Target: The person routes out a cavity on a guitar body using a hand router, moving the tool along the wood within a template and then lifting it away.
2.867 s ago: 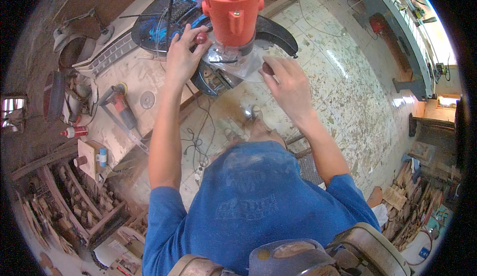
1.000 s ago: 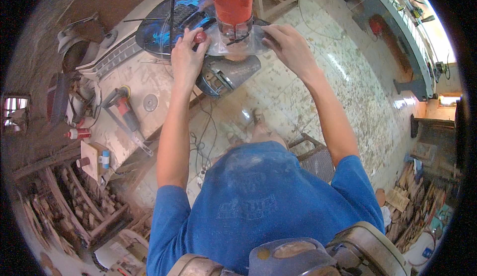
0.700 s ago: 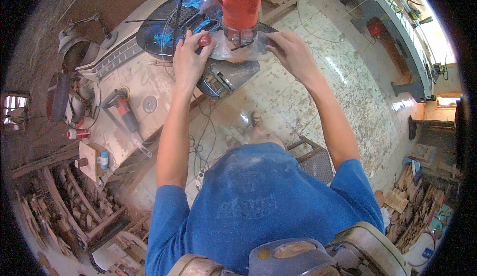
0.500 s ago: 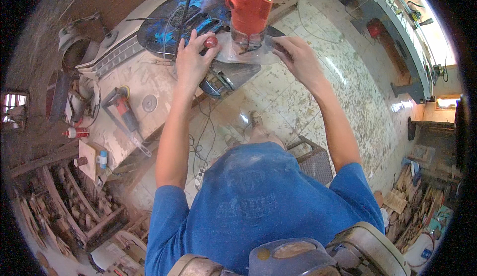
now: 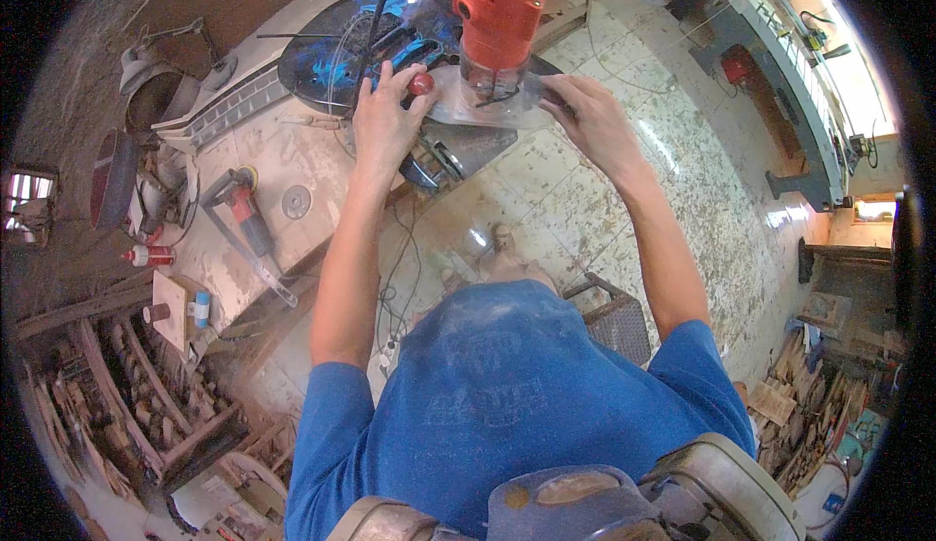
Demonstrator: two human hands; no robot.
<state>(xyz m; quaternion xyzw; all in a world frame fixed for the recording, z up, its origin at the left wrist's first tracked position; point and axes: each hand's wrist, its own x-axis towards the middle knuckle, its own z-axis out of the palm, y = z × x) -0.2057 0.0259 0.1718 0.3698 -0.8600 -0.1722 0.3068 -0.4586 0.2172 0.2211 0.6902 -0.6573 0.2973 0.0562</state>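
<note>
In front of me, an orange-red trim router (image 5: 500, 5) stands upright on a wide clear base plate (image 5: 458, 102). A round red knob (image 5: 421, 84) sits on the plate's left side. My left hand (image 5: 383, 127) is closed about this knob, thumb and fingers on either side of it. At the plate's right end, the bent fingers of my right hand (image 5: 590, 122) grip its edge; the fingertips are partly hidden. Beneath and behind the router lies a glossy dark rounded board with blue patterns (image 5: 312, 65).
On the dusty workbench (image 5: 317, 166) at left lie an angle grinder (image 5: 246, 214), a metal disc (image 5: 296, 202) and a red bottle (image 5: 149, 255). Cables (image 5: 388, 288) hang by the bench edge. Wood offcuts are stacked lower left and right. A long grey machine (image 5: 780, 93) stands far right.
The view has shifted slightly, so the bench and router appear a little farther right and lower. Both hands keep their hold on the router base.
</note>
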